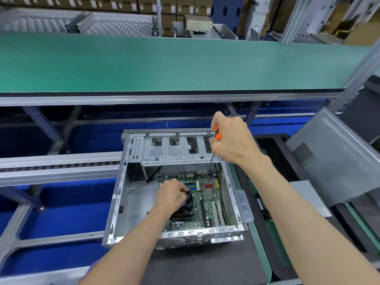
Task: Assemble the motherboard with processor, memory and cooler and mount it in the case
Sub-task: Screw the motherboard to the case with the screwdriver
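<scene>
Two bare forearms reach in from the bottom edge, over a dark mat [205, 264] where the open case [118, 194] sits. Left hand [171, 195] — fingers curled down over the black cooler [186, 206], gripping or bracing it. Right hand [230, 138] held high, fingers wrapped round the orange handle of a long screwdriver [207, 173]; shaft slants down, tip on the board just beside the red heatsink.

Motherboard [205, 204] lies flat on the case floor, cooler mounted, blue and green memory slots just beyond the left knuckles. I cannot tell whether sticks are seated, nor how many screws are in. Likely step: fastening the board down.

Handling, as judged: board is stiff but fragile — hold by edges or the cooler, never by components. A slipped tip would scratch traces. Sheet-metal case looks light enough to shift under push, so the left-hand brace helps.

Room: the drive cage [176, 150] overhangs the far end, crowding the screwdriver's angle. Case rims look thin and sharp-edged, close to both wrists. Loose black cables [141, 183] lie on the bare floor left of the board. Side panel [337, 159] leans well off to the right; green conveyor [164, 64] beyond.
</scene>
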`<state>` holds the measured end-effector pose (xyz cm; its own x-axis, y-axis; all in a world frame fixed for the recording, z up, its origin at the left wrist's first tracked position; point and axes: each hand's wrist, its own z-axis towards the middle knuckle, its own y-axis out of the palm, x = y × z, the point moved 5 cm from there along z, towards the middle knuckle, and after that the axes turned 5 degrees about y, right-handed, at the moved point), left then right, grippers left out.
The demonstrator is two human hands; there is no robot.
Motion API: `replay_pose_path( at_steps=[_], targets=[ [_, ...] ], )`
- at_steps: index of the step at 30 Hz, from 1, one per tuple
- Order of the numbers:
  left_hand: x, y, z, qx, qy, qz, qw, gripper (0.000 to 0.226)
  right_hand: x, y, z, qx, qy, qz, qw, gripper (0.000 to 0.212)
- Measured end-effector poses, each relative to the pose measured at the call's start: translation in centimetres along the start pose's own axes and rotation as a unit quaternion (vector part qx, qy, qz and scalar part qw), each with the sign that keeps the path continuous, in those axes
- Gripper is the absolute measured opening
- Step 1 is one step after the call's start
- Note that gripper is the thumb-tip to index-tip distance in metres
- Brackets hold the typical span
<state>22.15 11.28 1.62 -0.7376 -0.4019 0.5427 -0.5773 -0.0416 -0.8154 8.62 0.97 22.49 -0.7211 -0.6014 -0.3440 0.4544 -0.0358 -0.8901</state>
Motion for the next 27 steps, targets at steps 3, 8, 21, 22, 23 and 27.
replay_pose_path(
  at_steps=[3,8,21,22,23,27],
  targets=[
    [-0.06,-0.01,0.07,-0.001,0.001,0.000,1.000,0.045,-0.15,0.08,0.15,-0.002,0.000,0.003,1.000,0.023],
    [-0.09,0.11,0.09,0.003,0.005,-0.001,1.000,0.046,-0.40,0.19,0.09,-0.007,-0.006,0.000,1.000,0.023],
    [-0.24,0.22,0.18,0.010,0.002,-0.005,1.000,0.041,-0.17,0.31,0.13,-0.008,-0.001,0.002,1.000,0.023],
    [-0.25,0.24,0.19,0.011,0.003,-0.006,1.000,0.040,-0.11,0.28,0.13,-0.009,-0.001,0.001,1.000,0.023],
    [-0.23,0.23,0.19,0.011,0.004,-0.006,1.000,0.039,-0.10,0.26,0.16,-0.011,-0.002,-0.006,1.000,0.022],
    [-0.34,0.19,0.17,0.007,0.002,-0.004,1.000,0.039,-0.67,0.04,0.53,-0.019,-0.020,-0.089,0.996,0.021]
  ],
)
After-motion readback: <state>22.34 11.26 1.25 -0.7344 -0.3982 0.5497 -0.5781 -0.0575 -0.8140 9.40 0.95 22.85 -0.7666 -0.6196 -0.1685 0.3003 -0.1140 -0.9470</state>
